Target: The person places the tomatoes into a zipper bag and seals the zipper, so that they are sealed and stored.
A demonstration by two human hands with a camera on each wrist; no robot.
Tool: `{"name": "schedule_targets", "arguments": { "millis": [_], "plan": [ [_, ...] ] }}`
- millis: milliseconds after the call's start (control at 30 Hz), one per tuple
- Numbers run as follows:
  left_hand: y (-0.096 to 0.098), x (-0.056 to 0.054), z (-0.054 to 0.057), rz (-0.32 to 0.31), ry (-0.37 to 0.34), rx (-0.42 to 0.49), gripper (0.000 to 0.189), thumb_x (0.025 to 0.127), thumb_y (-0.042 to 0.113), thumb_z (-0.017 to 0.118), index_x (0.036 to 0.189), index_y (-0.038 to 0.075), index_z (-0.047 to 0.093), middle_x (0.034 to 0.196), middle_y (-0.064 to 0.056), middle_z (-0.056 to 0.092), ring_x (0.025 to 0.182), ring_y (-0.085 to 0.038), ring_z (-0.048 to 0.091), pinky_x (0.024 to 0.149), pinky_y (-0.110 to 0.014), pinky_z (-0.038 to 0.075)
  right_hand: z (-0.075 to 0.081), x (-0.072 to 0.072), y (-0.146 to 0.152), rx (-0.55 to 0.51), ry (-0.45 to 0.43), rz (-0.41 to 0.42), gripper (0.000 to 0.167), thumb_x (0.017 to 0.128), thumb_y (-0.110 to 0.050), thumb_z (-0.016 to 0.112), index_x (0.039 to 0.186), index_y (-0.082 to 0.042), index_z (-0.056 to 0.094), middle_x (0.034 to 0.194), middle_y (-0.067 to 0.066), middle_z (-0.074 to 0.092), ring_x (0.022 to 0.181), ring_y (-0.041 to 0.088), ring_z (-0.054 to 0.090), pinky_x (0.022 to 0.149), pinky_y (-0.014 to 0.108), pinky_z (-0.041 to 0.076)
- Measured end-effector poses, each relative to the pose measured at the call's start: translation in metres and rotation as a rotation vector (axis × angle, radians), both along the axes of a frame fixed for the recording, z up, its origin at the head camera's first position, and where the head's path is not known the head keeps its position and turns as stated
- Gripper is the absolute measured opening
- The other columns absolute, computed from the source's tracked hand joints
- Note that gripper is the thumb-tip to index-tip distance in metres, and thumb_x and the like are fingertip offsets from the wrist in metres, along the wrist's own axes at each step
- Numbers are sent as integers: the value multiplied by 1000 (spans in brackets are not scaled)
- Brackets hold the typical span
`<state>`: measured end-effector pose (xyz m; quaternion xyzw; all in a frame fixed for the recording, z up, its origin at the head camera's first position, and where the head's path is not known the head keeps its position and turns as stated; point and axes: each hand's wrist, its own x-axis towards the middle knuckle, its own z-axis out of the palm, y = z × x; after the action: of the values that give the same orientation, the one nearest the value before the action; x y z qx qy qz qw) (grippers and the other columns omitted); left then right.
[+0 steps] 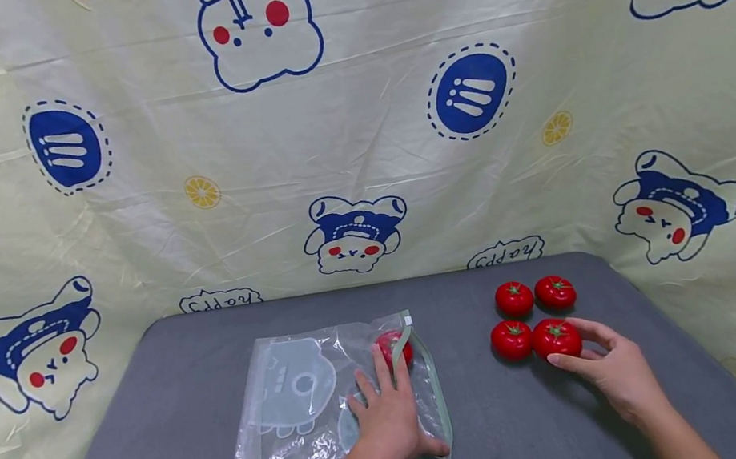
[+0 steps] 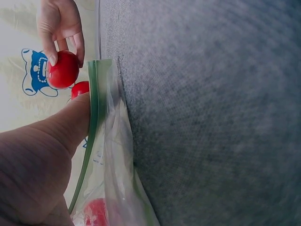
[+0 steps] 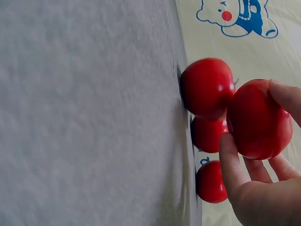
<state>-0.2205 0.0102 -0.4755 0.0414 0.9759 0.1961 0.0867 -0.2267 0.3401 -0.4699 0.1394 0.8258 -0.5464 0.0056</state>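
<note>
Right of the bag [image 1: 292,384], the right hand [image 1: 618,370] grips a tomato [image 1: 557,338], fingers curled, three more tomatoes [image 1: 512,340] crowding it. The left hand [image 1: 390,419] lies spread over the bag, one tomato [image 1: 385,340] inside.

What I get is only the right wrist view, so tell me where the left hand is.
Observer: The left hand is at the green-edged end of a clear bag, its fingers spread.

Operator: Say what the bag has in it.

Observer: One red tomato shows through the plastic.

Operator: Now report the stem on the tomato in the right hand; my side of it is plain red.

Observer: From the head camera, the held tomato has its green stem facing up.
</note>
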Motion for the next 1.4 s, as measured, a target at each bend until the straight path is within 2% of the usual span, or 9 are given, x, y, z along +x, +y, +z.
{"name": "schedule_targets", "arguments": {
  "millis": [267, 400, 533, 933, 1267, 1400],
  "plan": [
    [0, -1, 0, 0, -9, 2, 148, 47, 60, 99, 163, 19, 17, 173, -17, -1, 152, -59, 13, 114, -79, 22, 1, 5, -14, -40, 10, 41, 90, 86, -37, 84, 158, -14, 36, 161, 17, 34, 136, 37, 49, 84, 17, 56],
    [0, -1, 0, -1, -9, 4, 148, 47, 59, 99, 163, 19, 17, 173, -17, -1, 152, -59, 13, 114, -79, 22, 5, 9, -24, -37, 23, 49, 89, 85, -35, 85, 157, -13, 38, 160, 16, 38, 138, 37, 46, 84, 14, 53],
    [0, 0, 0, -2, -5, 0, 148, 47, 59, 99, 163, 18, 17, 173, -17, -1, 152, -59, 13, 114, -79, 22, 6, 11, -31, -20, 49, 50, 87, 83, -35, 87, 154, -13, 43, 157, 14, 45, 135, 31, 50, 86, 9, 49],
    [1, 0, 0, -4, -5, -10, 146, 48, 60, 98, 163, 16, 19, 173, -17, 0, 152, -59, 15, 114, -79, 23, 2, 11, -46, -21, 57, 87, 82, 82, -34, 87, 152, -13, 48, 155, 14, 51, 126, 20, 57, 89, 12, 51],
    [1, 1, 1, 0, -3, 2, 146, 48, 58, 99, 163, 15, 19, 173, -16, -1, 152, -59, 15, 114, -78, 23, -1, 10, -59, -31, 59, 127, 77, 83, -30, 87, 150, -13, 51, 154, 16, 50, 128, 30, 57, 88, 16, 53],
    [1, 1, 1, 0, 1, 3, 146, 48, 58, 99, 162, 15, 20, 173, -16, -2, 151, -59, 15, 114, -78, 24, -2, 8, -64, -45, 74, 142, 75, 83, -27, 87, 149, -14, 53, 150, 15, 51, 126, 29, 60, 87, 19, 56]
  ]
}}
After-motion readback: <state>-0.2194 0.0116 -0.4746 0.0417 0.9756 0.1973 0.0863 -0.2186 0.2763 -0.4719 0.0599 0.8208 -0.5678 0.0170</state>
